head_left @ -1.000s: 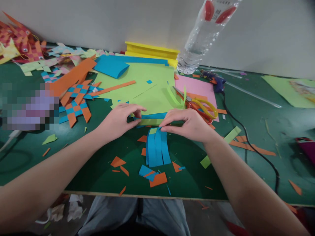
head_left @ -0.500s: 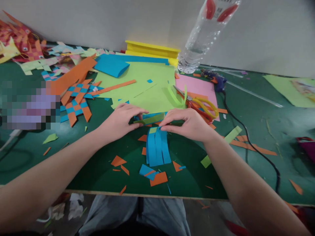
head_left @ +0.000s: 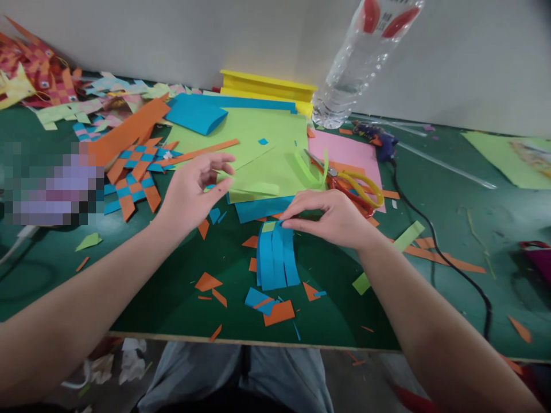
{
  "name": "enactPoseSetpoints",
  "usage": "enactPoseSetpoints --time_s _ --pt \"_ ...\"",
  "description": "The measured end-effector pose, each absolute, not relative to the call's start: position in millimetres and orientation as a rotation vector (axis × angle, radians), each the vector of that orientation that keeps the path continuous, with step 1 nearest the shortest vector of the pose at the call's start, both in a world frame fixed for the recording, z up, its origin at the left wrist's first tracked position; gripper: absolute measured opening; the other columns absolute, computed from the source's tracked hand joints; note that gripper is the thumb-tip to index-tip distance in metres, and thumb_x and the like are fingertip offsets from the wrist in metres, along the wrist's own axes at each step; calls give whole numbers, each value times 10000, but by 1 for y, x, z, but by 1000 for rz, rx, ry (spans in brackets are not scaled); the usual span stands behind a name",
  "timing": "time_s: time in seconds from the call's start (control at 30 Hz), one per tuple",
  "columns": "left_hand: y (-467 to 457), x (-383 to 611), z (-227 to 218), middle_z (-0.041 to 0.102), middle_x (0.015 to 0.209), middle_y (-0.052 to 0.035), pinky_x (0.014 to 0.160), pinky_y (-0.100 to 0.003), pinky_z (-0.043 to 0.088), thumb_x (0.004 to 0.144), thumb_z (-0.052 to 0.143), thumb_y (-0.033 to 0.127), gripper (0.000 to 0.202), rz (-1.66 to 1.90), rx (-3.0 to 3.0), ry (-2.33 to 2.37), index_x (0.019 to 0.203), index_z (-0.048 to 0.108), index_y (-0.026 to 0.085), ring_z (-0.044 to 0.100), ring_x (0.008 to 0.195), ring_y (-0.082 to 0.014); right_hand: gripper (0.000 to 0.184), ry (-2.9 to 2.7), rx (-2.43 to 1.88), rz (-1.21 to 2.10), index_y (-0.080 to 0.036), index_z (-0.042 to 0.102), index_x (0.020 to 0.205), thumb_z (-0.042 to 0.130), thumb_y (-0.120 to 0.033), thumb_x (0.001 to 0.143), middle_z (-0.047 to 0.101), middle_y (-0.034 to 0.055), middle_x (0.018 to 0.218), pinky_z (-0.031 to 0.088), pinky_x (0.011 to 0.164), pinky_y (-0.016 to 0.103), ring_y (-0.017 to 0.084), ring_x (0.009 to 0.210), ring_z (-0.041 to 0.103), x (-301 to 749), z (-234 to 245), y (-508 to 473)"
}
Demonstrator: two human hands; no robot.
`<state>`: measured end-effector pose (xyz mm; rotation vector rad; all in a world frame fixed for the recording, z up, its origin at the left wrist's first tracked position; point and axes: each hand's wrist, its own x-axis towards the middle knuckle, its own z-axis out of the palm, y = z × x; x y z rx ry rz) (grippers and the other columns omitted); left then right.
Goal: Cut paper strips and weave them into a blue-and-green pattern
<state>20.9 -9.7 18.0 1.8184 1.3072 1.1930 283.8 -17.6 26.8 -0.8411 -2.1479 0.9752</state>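
Note:
My right hand (head_left: 325, 215) pinches the top of a folded blue paper piece (head_left: 278, 261) between thumb and forefinger. Long slits divide this piece into strips, and a small light green square (head_left: 268, 227) shows near its upper edge. Behind it spreads a blue paper flap (head_left: 260, 210), partly hidden by my right fingers. My left hand (head_left: 196, 189) is raised at the left, fingers curled loosely and thumb apart from them. A light green paper strip (head_left: 256, 188) runs right from beside the left thumb, over the green sheet (head_left: 258, 158).
Scissors (head_left: 344, 180) with yellow and orange handles lie beyond my right hand. A water bottle (head_left: 361, 63) and a glue gun (head_left: 381, 140) with a black cord stand farther back. Woven orange-blue paper pieces (head_left: 138, 166) sit at left. Paper scraps (head_left: 279, 314) litter the front.
My left hand has moved up and left, its fingers opening away from the blue flap. The green strip has shifted away from me. My right hand keeps its pinch in place.

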Motion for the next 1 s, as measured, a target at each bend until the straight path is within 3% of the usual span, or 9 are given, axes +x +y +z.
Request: enactPoseSetpoints --time_s 0.17,0.3,0.5,0.7,0.87,1.0 --pt "-5 19 15 661 1068 -21 740 -281 569 740 776 221 330 1412 1569 1328 1056 690 261 608 766 -122 77 -2145 -863 982 -224 789 855 772 -287 814 778 21 815 539 685 303 152 733 686 284 27 -17" --pt "-4 21 18 665 916 -17 727 -292 574 692 810 198 340 1482 1428 1301 1000 678 246 628 794 -150 73 -2145 -872 991 -230 791 858 770 -285 815 780 20 821 541 693 310 156 737 686 284 28 -18" --pt "-1 19 18 665 766 23 745 -297 558 754 806 273 288 1521 1261 1285 997 652 255 657 766 -139 87 -2141 -869 987 -222 792 858 774 -292 810 780 23 818 538 687 300 151 731 685 284 27 -18" --pt "3 19 20 641 691 41 628 -265 483 724 845 240 265 1626 1126 1258 924 672 224 594 692 -108 90 -2132 -891 991 -221 791 866 769 -291 813 776 23 821 533 673 300 150 720 679 284 28 -17" --pt "5 16 19 636 705 39 575 -276 440 766 800 214 160 1663 1112 1272 814 649 238 512 611 -97 87 -2133 -901 988 -224 790 866 767 -290 816 775 20 825 531 677 298 143 717 675 285 29 -18" --pt "6 14 17 623 775 22 623 -271 459 841 717 226 79 1675 1163 1277 798 652 236 537 687 -103 95 -2132 -896 989 -222 789 870 767 -296 816 777 24 834 536 689 300 148 735 683 285 28 -17"
